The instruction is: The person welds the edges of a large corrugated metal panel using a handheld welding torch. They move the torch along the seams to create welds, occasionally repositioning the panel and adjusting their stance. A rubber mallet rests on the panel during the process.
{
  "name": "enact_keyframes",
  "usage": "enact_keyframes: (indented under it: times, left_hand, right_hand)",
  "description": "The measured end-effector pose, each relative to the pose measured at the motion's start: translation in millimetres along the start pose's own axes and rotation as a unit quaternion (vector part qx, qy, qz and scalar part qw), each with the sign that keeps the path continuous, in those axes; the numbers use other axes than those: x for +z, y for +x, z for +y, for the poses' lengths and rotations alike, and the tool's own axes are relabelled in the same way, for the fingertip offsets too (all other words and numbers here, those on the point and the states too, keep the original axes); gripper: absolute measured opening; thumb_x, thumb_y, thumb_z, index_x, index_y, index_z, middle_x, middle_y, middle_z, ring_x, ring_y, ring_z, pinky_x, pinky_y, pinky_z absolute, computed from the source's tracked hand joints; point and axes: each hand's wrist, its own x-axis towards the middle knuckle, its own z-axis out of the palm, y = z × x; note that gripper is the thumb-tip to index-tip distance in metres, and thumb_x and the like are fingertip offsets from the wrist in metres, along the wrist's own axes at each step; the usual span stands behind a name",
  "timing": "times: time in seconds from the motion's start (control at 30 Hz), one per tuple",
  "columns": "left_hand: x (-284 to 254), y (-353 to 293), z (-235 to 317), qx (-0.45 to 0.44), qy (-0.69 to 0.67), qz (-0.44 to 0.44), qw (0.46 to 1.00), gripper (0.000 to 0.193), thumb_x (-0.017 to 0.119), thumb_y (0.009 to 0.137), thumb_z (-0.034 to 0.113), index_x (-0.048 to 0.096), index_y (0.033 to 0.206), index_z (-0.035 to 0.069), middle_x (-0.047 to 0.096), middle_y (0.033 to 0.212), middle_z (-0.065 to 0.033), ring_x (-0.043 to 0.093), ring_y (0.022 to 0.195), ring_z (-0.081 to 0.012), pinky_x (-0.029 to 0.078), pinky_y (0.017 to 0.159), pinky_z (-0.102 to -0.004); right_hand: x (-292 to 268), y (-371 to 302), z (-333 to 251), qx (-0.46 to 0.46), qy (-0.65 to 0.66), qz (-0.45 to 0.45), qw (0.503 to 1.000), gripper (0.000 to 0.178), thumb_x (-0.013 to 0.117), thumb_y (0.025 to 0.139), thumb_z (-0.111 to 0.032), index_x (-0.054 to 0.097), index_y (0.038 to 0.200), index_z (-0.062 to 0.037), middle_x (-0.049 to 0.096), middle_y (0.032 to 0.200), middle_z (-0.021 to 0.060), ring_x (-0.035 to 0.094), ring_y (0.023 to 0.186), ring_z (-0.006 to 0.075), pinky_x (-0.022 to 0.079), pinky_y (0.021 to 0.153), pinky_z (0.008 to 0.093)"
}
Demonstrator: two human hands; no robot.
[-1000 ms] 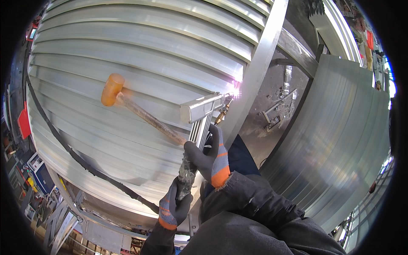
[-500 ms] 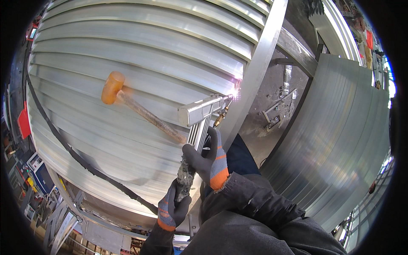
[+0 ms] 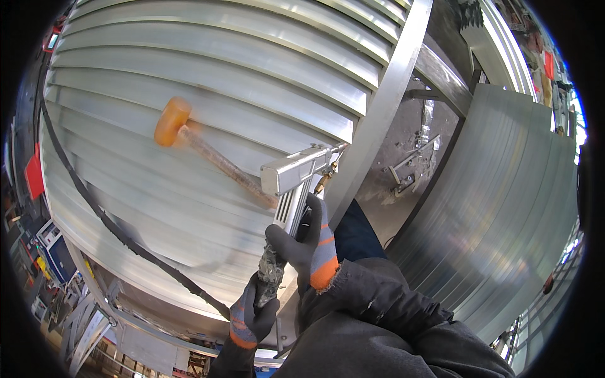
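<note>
Orange-headed, wooden-handled mallet [image 3: 174, 122], 10 o'clock; handle end hard to see nr boxy silver metal torch [image 3: 293, 173]. L hand [image 3: 251, 316], blk/grey/orange glove, 7 o'clock, grips torch's wrapped end, fingers partly hidden. Torch ctr, ribbed, tip twd 2 o'clock; gloved R hand [image 3: 304, 246], 6 o'clock, clasps it.

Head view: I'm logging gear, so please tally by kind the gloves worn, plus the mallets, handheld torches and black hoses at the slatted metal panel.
Gloves: 2
Mallets: 1
Handheld torches: 1
Black hoses: 1
Total: 5
</note>
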Motion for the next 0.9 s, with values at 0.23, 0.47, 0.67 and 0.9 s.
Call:
enact_keyframes:
  times: [0.23, 0.47, 0.67, 0.9]
  left_hand:
    - [5.5, -2.6, -15.0, -0.042, -0.015, -0.005, 0.999, 0.056, 0.071, 0.085, 0.011, 0.052, 0.137, 0.000, 0.070, 0.111, -0.0201, 0.071, 0.096, -0.0354, 0.055, 0.084, -0.0385]
    - [17.9, 8.8, -21.5, -0.047, -0.062, -0.010, 0.997, 0.056, 0.071, 0.088, 0.012, 0.051, 0.138, -0.001, 0.070, 0.113, -0.0207, 0.071, 0.100, -0.0342, 0.055, 0.086, -0.0377]
    - [17.8, 14.3, -17.8, -0.025, -0.067, -0.013, 0.997, 0.057, 0.071, 0.088, 0.012, 0.050, 0.139, -0.003, 0.069, 0.116, -0.0216, 0.070, 0.103, -0.0329, 0.055, 0.088, -0.0366]
    - [14.3, 15.9, -14.0, -0.026, -0.087, -0.027, 0.995, 0.057, 0.071, 0.089, 0.011, 0.049, 0.140, -0.004, 0.069, 0.117, -0.0218, 0.071, 0.104, -0.0308, 0.054, 0.089, -0.0358]
  right_hand:
    - [3.8, 4.8, 22.6, -0.025, -0.041, 0.004, 0.999, 0.073, 0.078, 0.085, -0.014, 0.034, 0.142, -0.0007, 0.060, 0.105, 0.0115, 0.063, 0.084, 0.0161, 0.057, 0.073, 0.0349]
    - [-4.1, 14.5, 25.5, 0.000, -0.051, 0.017, 0.999, 0.063, 0.077, 0.086, -0.015, 0.039, 0.135, 0.0003, 0.063, 0.097, 0.0096, 0.064, 0.081, 0.0149, 0.057, 0.069, 0.0331]
    - [-4.4, 18.1, 25.8, -0.008, -0.046, 0.033, 0.998, 0.057, 0.077, 0.088, -0.016, 0.041, 0.130, -0.0016, 0.064, 0.093, 0.0091, 0.064, 0.078, 0.0145, 0.056, 0.067, 0.0326]
    - [-5.5, 17.0, 17.9, 0.008, -0.030, 0.030, 0.999, 0.056, 0.076, 0.089, -0.015, 0.040, 0.130, -0.0017, 0.064, 0.090, 0.0079, 0.064, 0.077, 0.0147, 0.056, 0.066, 0.0332]
